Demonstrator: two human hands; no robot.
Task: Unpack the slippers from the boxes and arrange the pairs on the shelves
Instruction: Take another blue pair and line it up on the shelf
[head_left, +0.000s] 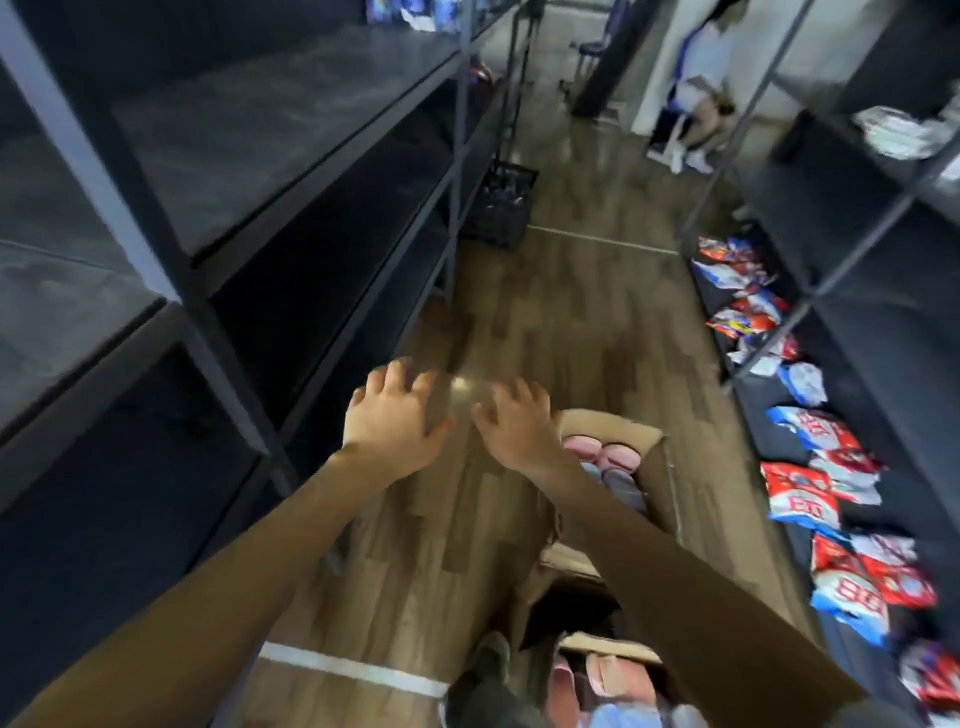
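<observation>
An open cardboard box (657, 467) stands on the wooden floor, with pink slippers (608, 452) and greyish ones inside. A second open box (608, 647) with more slippers sits near the bottom edge, close to my foot. My left hand (395, 421) and my right hand (517, 423) reach forward above the floor, fingers spread and loosely bent, holding nothing. The right hand hovers just left of the far box's rim. Dark metal shelves (291, 156) stand on the left with bare boards.
Shelves on the right (857, 332) carry several red, white and blue packets (802, 499) on the lowest level. A black crate (501, 202) sits on the floor down the aisle. A person (696, 93) crouches at the far end. White tape lines cross the floor.
</observation>
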